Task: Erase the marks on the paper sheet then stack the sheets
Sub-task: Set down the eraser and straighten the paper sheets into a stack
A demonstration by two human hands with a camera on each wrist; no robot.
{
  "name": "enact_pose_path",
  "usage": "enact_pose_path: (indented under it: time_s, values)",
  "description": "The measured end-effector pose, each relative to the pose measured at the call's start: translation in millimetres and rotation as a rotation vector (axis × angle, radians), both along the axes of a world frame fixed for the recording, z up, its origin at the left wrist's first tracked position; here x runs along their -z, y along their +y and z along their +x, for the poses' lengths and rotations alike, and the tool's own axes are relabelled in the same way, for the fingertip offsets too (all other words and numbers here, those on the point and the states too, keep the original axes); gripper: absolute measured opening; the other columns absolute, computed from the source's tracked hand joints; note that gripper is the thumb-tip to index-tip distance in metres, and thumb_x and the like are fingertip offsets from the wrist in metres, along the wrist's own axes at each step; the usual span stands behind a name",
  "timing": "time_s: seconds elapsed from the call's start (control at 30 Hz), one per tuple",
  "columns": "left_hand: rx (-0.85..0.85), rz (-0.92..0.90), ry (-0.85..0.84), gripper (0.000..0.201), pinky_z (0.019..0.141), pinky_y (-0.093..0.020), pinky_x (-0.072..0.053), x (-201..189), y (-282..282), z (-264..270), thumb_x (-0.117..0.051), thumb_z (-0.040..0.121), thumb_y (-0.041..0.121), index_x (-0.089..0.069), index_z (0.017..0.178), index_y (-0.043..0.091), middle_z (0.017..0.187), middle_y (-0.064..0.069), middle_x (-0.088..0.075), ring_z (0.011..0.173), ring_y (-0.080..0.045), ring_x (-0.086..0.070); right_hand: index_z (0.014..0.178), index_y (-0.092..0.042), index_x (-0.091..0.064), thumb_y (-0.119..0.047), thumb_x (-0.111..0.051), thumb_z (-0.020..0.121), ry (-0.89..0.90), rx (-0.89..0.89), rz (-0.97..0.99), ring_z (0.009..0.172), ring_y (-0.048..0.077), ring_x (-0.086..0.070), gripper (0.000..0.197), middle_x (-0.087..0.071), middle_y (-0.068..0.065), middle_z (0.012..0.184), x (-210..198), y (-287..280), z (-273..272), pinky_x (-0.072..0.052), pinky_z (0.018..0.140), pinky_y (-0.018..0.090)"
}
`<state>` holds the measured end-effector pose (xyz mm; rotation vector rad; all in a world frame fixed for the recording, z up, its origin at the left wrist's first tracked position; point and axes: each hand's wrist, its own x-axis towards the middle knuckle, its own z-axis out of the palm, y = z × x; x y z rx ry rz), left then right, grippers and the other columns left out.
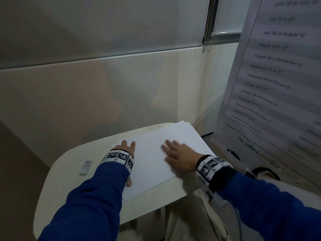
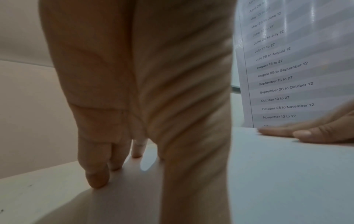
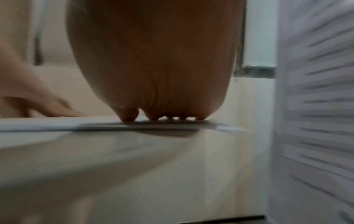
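Your right hand [image 1: 180, 160] lies flat, fingers straight and spread, pressing down on the top of the paper sheets [image 1: 151, 164]; it grasps nothing. Your left hand [image 1: 126, 150] is likewise open, fingers extended, resting on the stack's edge at about 9 o'clock from the right hand, with the fingertips [image 2: 96, 180] touching the table [image 1: 69, 171] just beside the paper and the thumb lying on the sheet.

The sheets sit on the table top, toward its 1 o'clock side, loosely stacked: at the far corner a couple of edges fan out, so they are not yet squared. No marks are visible on the top sheet, though the picture is dim and blurred.

Judge the paper as very light, limp and slippery sheet on sheet. A flat palm will drag the top sheet over those below rather than move the pile. To square them, you would do better to press inward on opposite edges with both hands, or pinch the whole pile at a corner; avoid creasing.

A small eraser-like block [image 1: 85, 167] lies on the table at 9 o'clock from the left hand, apart from it. A printed date chart [image 1: 271, 70] stands at 3 o'clock.
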<state>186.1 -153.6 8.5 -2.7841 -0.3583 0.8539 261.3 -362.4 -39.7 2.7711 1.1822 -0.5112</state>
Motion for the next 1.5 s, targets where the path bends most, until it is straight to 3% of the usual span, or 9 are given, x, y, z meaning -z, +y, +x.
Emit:
enact_pose_path:
  time_s: [0.17, 0.3, 0.43, 0.6, 0.73, 0.87, 1.1, 1.37, 1.5]
  values:
    - [0.004, -0.004, 0.018, 0.146, 0.118, -0.047, -0.026, 0, 5, -3, -0.092, 0.065, 0.042, 0.02, 0.157, 0.021, 0.166, -0.011, 0.014, 0.153, -0.033, -0.011, 0.157, -0.016, -0.008, -0.05, -0.016, 0.103, -0.048, 0.471, 0.035, 0.152, 0.028, 0.001, 0.064, 0.005, 0.009, 0.165, 6, -77, 42, -0.008, 0.121, 0.054]
    - [0.006, 0.018, 0.027, 0.148, 0.119, -0.046, -0.026, 2, 3, -1, -0.092, 0.064, 0.042, 0.021, 0.157, 0.02, 0.166, -0.012, 0.014, 0.153, -0.033, -0.012, 0.158, -0.03, -0.003, -0.075, 0.02, 0.081, -0.061, 0.098, 0.106, 0.152, 0.029, 0.004, 0.092, 0.008, 0.004, 0.166, 4, -32, -2, -0.007, 0.12, 0.05]
    - [0.011, 0.047, 0.026, 0.144, 0.118, -0.046, -0.026, 3, -1, 0, -0.09, 0.068, 0.041, 0.02, 0.157, 0.019, 0.166, -0.013, 0.014, 0.153, -0.033, -0.012, 0.156, -0.038, 0.004, -0.053, -0.01, 0.103, 0.071, -0.011, 0.141, 0.149, 0.016, 0.015, 0.056, 0.018, -0.006, 0.163, 11, -25, -28, 0.007, 0.121, 0.044]
    - [0.016, 0.037, 0.045, 0.145, 0.119, -0.048, -0.026, 1, 1, -1, -0.09, 0.067, 0.042, 0.022, 0.156, 0.018, 0.165, -0.014, 0.016, 0.153, -0.034, -0.01, 0.157, -0.022, -0.011, -0.051, -0.014, 0.102, -0.068, 0.525, 0.057, 0.152, 0.03, 0.006, 0.062, 0.003, 0.007, 0.166, 21, -96, 40, -0.002, 0.119, 0.061]
    - [0.025, 0.045, 0.032, 0.141, 0.118, -0.047, -0.025, 2, 0, 1, -0.089, 0.07, 0.041, 0.021, 0.157, 0.017, 0.165, -0.015, 0.013, 0.153, -0.033, -0.011, 0.158, -0.023, -0.009, -0.07, 0.013, 0.09, -0.102, 0.126, 0.105, 0.152, 0.03, 0.004, 0.085, 0.002, 0.006, 0.166, 9, -35, 3, -0.012, 0.117, 0.059]
    - [0.018, 0.046, 0.019, 0.134, 0.118, -0.046, -0.027, 2, -2, 2, -0.085, 0.075, 0.038, 0.018, 0.158, 0.016, 0.166, -0.015, 0.011, 0.152, -0.034, -0.013, 0.156, -0.035, -0.004, -0.047, -0.021, 0.105, 0.077, -0.125, 0.134, 0.147, 0.019, 0.018, 0.055, 0.015, -0.005, 0.163, 8, 12, -43, 0.006, 0.118, 0.048]
    - [0.006, 0.005, 0.032, 0.135, 0.118, -0.045, -0.025, 0, 1, 0, -0.086, 0.075, 0.04, 0.018, 0.158, 0.018, 0.166, -0.014, 0.012, 0.152, -0.034, -0.012, 0.158, -0.026, -0.005, -0.062, -0.008, 0.099, 0.074, 0.63, 0.138, 0.152, 0.033, 0.005, 0.07, 0.005, 0.008, 0.166, 15, -86, 41, -0.002, 0.12, 0.058]
    - [0.006, 0.024, 0.011, 0.136, 0.118, -0.046, -0.026, -1, -3, 0, -0.087, 0.073, 0.039, 0.017, 0.158, 0.017, 0.166, -0.015, 0.009, 0.152, -0.034, -0.01, 0.156, -0.035, -0.012, -0.051, -0.016, 0.103, 0.111, -0.074, 0.176, 0.15, 0.023, 0.012, 0.055, 0.012, -0.005, 0.164, 9, 17, -23, -0.002, 0.121, 0.053]
    - [0.009, 0.007, 0.019, 0.146, 0.119, -0.047, -0.024, 4, 3, 1, -0.091, 0.066, 0.043, 0.019, 0.157, 0.018, 0.166, -0.014, 0.013, 0.153, -0.034, -0.008, 0.157, -0.022, -0.014, -0.045, -0.02, 0.105, -0.045, 0.28, 0.109, 0.151, 0.03, -0.006, 0.057, -0.001, 0.005, 0.166, 12, -22, 32, -0.019, 0.117, 0.048]
